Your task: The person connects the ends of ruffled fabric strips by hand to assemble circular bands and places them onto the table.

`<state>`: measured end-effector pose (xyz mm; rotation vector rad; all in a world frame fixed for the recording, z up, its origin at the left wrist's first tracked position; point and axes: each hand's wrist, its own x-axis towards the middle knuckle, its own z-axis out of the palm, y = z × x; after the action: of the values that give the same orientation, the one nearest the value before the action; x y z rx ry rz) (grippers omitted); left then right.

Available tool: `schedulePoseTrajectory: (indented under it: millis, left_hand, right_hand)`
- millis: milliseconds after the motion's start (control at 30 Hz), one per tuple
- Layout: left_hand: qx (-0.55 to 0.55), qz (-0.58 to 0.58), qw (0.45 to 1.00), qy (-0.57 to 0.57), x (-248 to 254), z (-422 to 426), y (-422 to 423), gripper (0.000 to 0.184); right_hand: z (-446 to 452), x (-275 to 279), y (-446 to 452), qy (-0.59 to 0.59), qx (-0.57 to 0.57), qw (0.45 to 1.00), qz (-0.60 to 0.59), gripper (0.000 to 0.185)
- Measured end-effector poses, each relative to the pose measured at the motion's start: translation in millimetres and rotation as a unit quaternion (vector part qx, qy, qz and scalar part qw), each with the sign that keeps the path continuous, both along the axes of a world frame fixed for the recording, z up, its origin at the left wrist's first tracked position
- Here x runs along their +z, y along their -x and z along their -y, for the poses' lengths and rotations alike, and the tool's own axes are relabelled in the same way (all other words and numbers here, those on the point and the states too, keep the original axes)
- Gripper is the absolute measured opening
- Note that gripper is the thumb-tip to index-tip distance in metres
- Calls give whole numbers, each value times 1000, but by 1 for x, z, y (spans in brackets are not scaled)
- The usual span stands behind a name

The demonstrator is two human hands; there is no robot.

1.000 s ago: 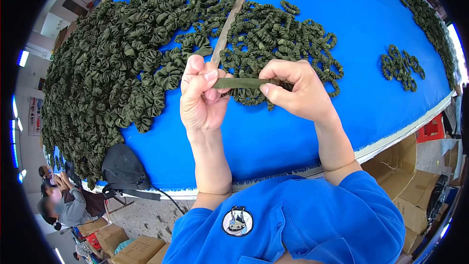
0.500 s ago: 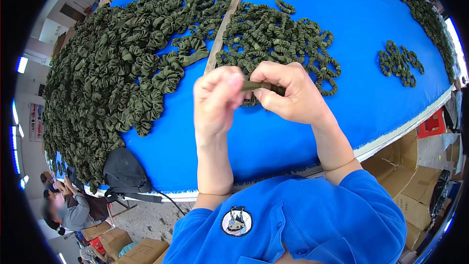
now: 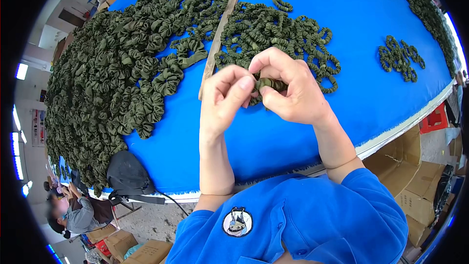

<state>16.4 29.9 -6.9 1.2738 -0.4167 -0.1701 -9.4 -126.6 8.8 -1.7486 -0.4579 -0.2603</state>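
Between my two hands is a dark green scrunchie [image 3: 274, 84], mostly hidden by the fingers. My right hand [image 3: 295, 90] is closed around its gathered cloth, thumb and fingers bent inward. The fingertips of my left hand [image 3: 225, 95] pinch at the scrunchie's near end, touching or almost touching the right fingertips. Just beyond the hands lies a pile of small, tightly gathered scrunchies [image 3: 278, 34] on the blue table cover [image 3: 273, 144]. A larger heap of looser, wider scrunchies [image 3: 112, 63] spreads over the left side of the table.
A wooden strip [image 3: 222, 32] divides the two piles. A black bag [image 3: 128, 173] sits at the near left edge. Farther right are a small cluster of scrunchies [image 3: 400, 58] and a long row [image 3: 425, 14]. Cardboard boxes [image 3: 415, 190] stand below; a seated person [image 3: 83, 210] is at left.
My left hand has moved slightly right, closer to the right hand. The smooth band of cloth stretched between them has shortened and now looks bunched up.
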Motion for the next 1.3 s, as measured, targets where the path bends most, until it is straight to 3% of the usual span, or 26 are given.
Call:
schedulePoseTrajectory:
  millis: [133,200,267,467,600,800,933,1133,1267,1300]
  left_hand:
    - [-13,53,994,-95,2,0,4,24]
    - [-41,1,996,81,6,-3,6,23]
    - [-71,-47,964,252,10,-6,6,22]
    - [-40,-87,959,266,4,-4,1,21]
    - [14,-15,996,86,15,3,10,21]
    - [25,-25,997,73,5,-2,6,23]
    - [-30,-157,931,330,2,-5,0,23]
    - [-63,-75,942,322,-5,-8,-9,25]
    - [-43,-23,988,146,-9,-5,-8,25]
    - [-43,-23,988,146,-8,-3,-6,25]
  right_hand:
    - [1,2,1,17,3,1000,10,26]
    - [2,2,2,-3,28,1000,3,23]
    - [2,3,2,-26,50,998,-1,20]
    - [0,5,0,30,31,999,-11,16]
    - [-1,5,3,17,8,999,-27,12]
    - [-2,1,0,2,11,1000,-25,8]
    - [1,-1,-4,5,7,1000,-21,7]
    - [5,3,3,21,-12,1000,1,9]
    - [5,2,3,17,-36,999,37,10]
    - [5,2,3,17,-36,999,37,10]
